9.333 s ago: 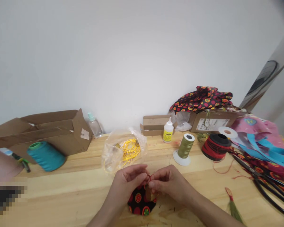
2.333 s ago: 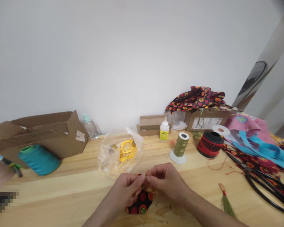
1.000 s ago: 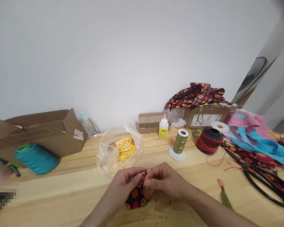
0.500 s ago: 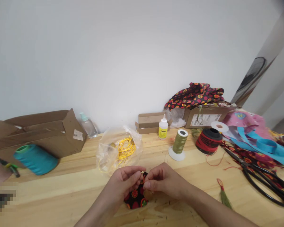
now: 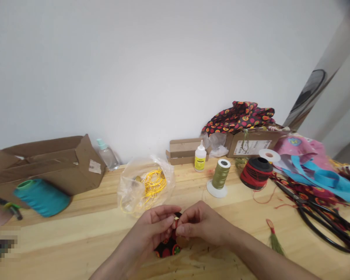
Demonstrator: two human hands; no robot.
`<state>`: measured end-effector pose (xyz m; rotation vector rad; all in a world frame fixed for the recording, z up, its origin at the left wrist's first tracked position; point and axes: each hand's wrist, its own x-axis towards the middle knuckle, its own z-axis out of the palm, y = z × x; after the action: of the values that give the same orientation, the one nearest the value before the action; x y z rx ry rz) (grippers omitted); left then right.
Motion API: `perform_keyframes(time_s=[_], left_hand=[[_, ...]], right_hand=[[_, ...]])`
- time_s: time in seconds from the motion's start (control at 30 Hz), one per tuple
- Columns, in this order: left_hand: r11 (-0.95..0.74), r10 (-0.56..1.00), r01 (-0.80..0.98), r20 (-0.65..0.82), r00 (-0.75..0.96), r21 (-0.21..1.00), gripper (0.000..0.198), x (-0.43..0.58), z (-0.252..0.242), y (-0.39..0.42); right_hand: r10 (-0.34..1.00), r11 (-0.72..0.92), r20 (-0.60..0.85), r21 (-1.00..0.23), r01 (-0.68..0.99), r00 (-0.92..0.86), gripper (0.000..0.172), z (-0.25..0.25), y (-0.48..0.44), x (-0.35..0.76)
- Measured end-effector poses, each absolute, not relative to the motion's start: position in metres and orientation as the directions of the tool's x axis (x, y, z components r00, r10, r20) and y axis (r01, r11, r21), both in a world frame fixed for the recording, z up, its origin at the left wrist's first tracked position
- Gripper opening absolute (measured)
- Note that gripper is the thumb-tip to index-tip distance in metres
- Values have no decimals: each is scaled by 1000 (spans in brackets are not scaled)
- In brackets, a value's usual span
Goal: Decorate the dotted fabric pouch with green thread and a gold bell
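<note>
Near the table's front, a small black fabric pouch (image 5: 167, 249) with red and orange round motifs lies partly under my hands. My left hand (image 5: 151, 229) is closed, thumb and fingers pinching at the pouch's top edge. Close beside it, my right hand (image 5: 200, 225) pinches a thin cord, its fingertips almost touching the left ones. Between the fingertips shows a small pale yellow knot or bead (image 5: 176, 219) with a bit of red below it. A brownish round disc (image 5: 183, 240) hangs under my right fingers, partly hidden.
Behind my hands lies a clear bag with yellow cord (image 5: 154, 182). A glue bottle (image 5: 200, 157), a green thread spool (image 5: 221, 175) and a red thread spool (image 5: 256, 173) stand to the right. Large scissors (image 5: 312, 217) and a tassel (image 5: 274, 237) lie rightward; a teal cone (image 5: 42, 197) leftward.
Both hands stay close together over the pouch, with small finger movements. The pale knot and red bit between the fingertips now show more plainly. The view has shifted slightly.
</note>
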<state>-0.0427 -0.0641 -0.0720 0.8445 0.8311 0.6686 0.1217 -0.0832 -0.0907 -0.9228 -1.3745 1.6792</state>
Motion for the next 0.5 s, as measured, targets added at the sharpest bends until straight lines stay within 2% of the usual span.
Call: perform_keyframes(time_s=[0.5], left_hand=[[538,763,-213,-364,534,816,27,-45,-72,-61]], right_hand=[[903,-101,-40,-987,-122,-429,26,-90,-83,121]])
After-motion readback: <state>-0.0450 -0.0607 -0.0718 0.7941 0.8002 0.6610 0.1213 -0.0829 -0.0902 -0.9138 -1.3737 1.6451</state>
